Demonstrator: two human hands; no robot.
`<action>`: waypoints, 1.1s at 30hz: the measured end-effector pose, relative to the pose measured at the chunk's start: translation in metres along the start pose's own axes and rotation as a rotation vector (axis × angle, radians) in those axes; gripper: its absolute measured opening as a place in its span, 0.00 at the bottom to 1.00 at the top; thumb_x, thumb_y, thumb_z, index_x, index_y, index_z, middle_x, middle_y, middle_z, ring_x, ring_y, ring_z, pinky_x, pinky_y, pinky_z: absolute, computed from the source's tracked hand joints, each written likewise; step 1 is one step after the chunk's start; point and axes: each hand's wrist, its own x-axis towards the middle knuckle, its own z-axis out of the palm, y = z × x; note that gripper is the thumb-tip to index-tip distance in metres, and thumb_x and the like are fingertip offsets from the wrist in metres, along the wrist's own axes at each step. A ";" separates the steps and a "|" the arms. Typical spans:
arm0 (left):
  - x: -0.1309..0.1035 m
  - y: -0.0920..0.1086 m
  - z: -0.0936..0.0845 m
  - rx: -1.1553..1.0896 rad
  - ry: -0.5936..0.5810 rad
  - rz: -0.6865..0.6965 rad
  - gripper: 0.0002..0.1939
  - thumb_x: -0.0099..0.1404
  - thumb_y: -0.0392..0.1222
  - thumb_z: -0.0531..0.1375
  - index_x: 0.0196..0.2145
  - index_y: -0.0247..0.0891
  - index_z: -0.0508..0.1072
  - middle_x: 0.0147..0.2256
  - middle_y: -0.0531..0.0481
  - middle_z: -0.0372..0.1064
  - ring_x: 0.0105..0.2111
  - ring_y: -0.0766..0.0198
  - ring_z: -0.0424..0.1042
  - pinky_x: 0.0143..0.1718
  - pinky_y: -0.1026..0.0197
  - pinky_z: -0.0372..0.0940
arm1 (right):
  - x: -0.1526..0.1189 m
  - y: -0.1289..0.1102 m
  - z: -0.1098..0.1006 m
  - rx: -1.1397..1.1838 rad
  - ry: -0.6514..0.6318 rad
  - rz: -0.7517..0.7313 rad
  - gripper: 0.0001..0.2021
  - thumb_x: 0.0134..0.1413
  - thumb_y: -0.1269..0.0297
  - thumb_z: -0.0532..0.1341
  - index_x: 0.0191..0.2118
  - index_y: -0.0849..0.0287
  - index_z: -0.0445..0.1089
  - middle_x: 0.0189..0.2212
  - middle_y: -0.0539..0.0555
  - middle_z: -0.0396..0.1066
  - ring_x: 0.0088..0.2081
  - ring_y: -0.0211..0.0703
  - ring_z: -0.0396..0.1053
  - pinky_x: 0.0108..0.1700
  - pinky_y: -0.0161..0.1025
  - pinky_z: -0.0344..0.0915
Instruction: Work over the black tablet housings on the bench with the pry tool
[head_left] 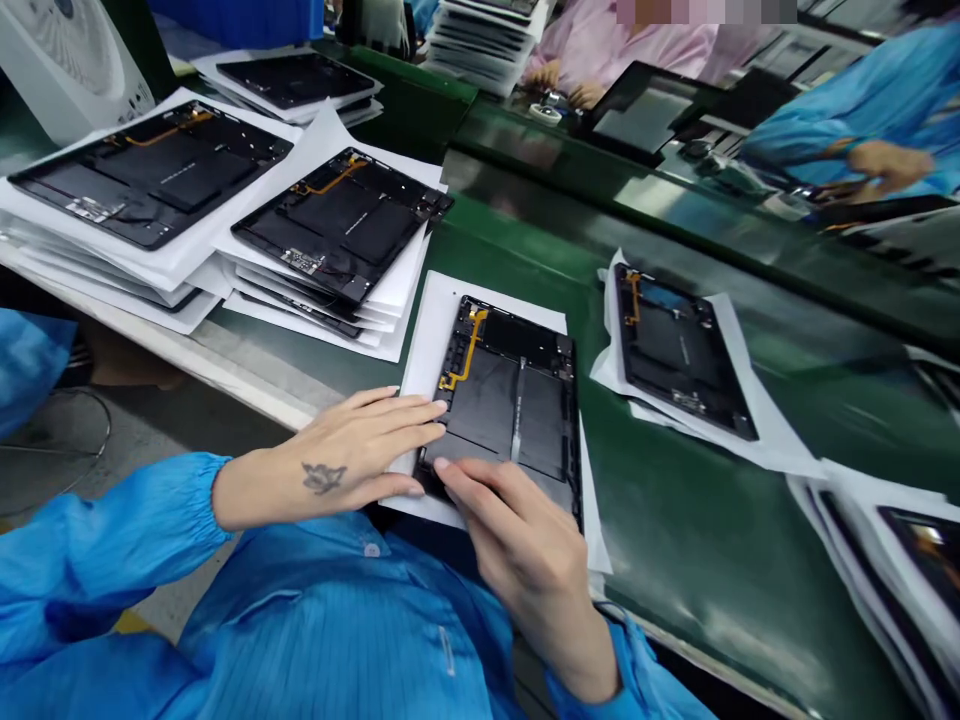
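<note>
A black tablet housing (491,400) with an orange flex cable along its upper left lies on a white sheet (431,330) on the green table. My left hand (360,445) rests flat at the housing's left edge, fingers stretched out and slightly apart. Over the lower left corner is my right hand (525,530), its thumb and fingers pinched together and touching the housing. Whatever may be between those fingertips is hidden.
Stacks of housings with white sheets (330,225) stand at the left on the green table (660,520). Another housing (675,345) lies to the right, with more at the right edge. A white fan (71,60) is at upper left. People work across the table.
</note>
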 end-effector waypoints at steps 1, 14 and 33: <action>0.000 0.000 0.000 0.008 0.010 0.004 0.24 0.76 0.47 0.54 0.64 0.34 0.63 0.67 0.42 0.58 0.68 0.58 0.58 0.69 0.50 0.54 | 0.001 0.000 0.000 -0.014 -0.010 0.003 0.17 0.64 0.82 0.56 0.54 0.60 0.70 0.42 0.57 0.74 0.40 0.41 0.71 0.42 0.37 0.69; 0.001 0.000 0.007 0.056 0.085 0.044 0.23 0.76 0.47 0.54 0.62 0.30 0.67 0.64 0.40 0.63 0.64 0.55 0.64 0.67 0.48 0.59 | 0.008 -0.003 -0.001 -0.135 -0.088 -0.075 0.14 0.64 0.83 0.57 0.51 0.67 0.71 0.41 0.60 0.74 0.38 0.41 0.70 0.39 0.37 0.68; -0.003 -0.004 0.009 0.039 0.088 0.038 0.25 0.74 0.48 0.57 0.64 0.33 0.64 0.65 0.39 0.62 0.66 0.54 0.62 0.66 0.47 0.60 | 0.025 -0.003 -0.018 -0.340 -0.181 -0.260 0.15 0.71 0.73 0.49 0.45 0.61 0.75 0.41 0.57 0.78 0.35 0.40 0.71 0.33 0.37 0.65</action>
